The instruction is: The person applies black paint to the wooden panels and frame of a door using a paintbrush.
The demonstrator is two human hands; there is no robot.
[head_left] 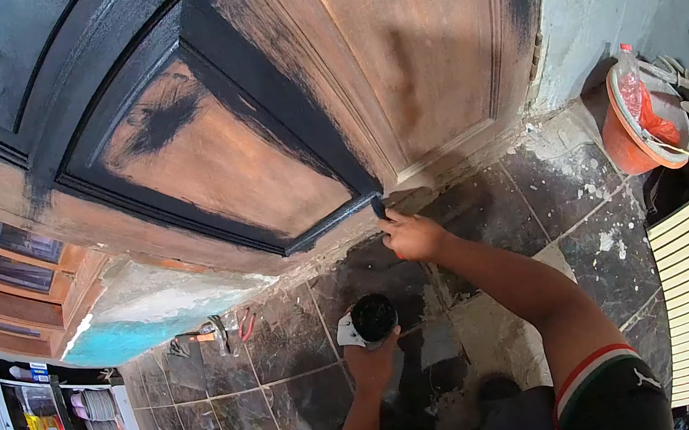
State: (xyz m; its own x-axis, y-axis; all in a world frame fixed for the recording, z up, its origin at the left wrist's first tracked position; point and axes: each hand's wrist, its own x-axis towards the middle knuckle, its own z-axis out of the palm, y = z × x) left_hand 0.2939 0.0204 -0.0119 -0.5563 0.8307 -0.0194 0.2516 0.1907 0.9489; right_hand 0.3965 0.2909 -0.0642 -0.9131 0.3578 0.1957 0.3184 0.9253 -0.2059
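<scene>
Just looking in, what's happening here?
A person is putting black coating on a wooden door. The right hand holds a brush at the bottom corner of one panel's dark frame; the left hand holds a container of black liquid. The panel inside is mostly bare, with a dark patch.

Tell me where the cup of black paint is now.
The cup of black paint is in the left hand, just below the centre of the head view, over the dark floor tiles and lower left of the right hand.
</scene>
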